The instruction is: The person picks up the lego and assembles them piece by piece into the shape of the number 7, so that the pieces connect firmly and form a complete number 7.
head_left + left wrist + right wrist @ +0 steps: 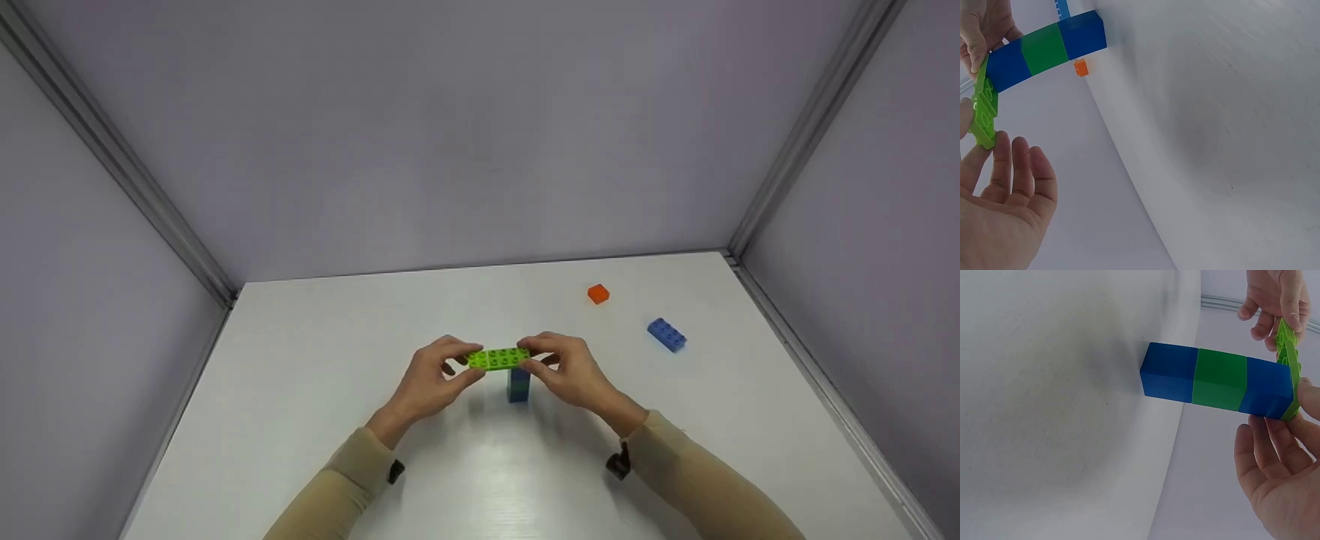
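Observation:
A bright lime-green studded plate point(504, 359) lies flat across the top of an upright stack point(518, 386). That stack has a blue bottom brick point(1168, 372), a green middle brick point(1220, 379) and a blue top brick point(1266, 386). The plate overhangs the stack to the left, its hollow underside showing in the left wrist view. My left hand point(431, 379) pinches the overhanging end between thumb and fingers. At the stack end, my right hand point(574, 371) pinches the plate, with fingertips beside the top blue brick. Whether the plate is pressed fully down, I cannot tell.
An orange brick point(598, 293) sits toward the back of the white table point(315, 420), right of centre. Farther right lies a blue studded brick point(667, 334). Pale walls point(480, 150) enclose the table at the back and sides.

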Demonstrator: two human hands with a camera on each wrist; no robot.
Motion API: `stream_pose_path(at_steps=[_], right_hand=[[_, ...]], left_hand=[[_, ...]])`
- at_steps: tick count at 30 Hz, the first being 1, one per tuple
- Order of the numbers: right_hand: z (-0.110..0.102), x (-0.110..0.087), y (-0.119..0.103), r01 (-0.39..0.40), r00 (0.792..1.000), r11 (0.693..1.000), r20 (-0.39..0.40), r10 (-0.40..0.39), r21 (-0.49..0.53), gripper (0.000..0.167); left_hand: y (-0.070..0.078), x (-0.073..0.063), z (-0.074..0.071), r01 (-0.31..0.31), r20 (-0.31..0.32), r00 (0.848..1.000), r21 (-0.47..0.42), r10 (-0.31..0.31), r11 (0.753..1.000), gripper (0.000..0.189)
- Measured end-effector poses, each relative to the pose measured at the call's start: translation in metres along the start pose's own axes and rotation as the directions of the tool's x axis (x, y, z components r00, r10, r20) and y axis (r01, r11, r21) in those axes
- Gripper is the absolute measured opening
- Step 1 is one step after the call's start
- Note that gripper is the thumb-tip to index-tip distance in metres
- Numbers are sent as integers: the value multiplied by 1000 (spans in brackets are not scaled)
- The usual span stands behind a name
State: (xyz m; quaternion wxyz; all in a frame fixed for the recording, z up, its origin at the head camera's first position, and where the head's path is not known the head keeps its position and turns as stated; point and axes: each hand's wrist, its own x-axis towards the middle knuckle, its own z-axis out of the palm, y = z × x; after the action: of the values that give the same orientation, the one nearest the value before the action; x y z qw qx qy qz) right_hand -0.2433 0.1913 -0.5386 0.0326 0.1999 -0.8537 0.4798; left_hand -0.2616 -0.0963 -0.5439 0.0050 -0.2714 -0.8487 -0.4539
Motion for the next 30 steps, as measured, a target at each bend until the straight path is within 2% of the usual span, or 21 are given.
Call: stream_pose_path(at_steps=[7, 15, 23, 30], right_hand=[[0, 1, 0, -31, 1000, 999, -5, 31, -13, 31], [2, 1, 1, -11, 1000, 1000, -8, 11, -19, 30], [1, 0, 0, -9, 1000, 1000, -9, 9, -18, 29], [0, 0, 0, -18, 1000, 1000, -2, 18, -2, 30]], left_hand=[[-2, 0, 3, 18, -7, 1000, -41, -19, 999, 40], [-5, 2, 5, 4, -35, 999, -76, -6, 997, 38], [-4, 10, 12, -7, -25, 1000, -109, 5, 994, 39], [-4, 15, 15, 6, -24, 1000, -134, -10, 991, 35]])
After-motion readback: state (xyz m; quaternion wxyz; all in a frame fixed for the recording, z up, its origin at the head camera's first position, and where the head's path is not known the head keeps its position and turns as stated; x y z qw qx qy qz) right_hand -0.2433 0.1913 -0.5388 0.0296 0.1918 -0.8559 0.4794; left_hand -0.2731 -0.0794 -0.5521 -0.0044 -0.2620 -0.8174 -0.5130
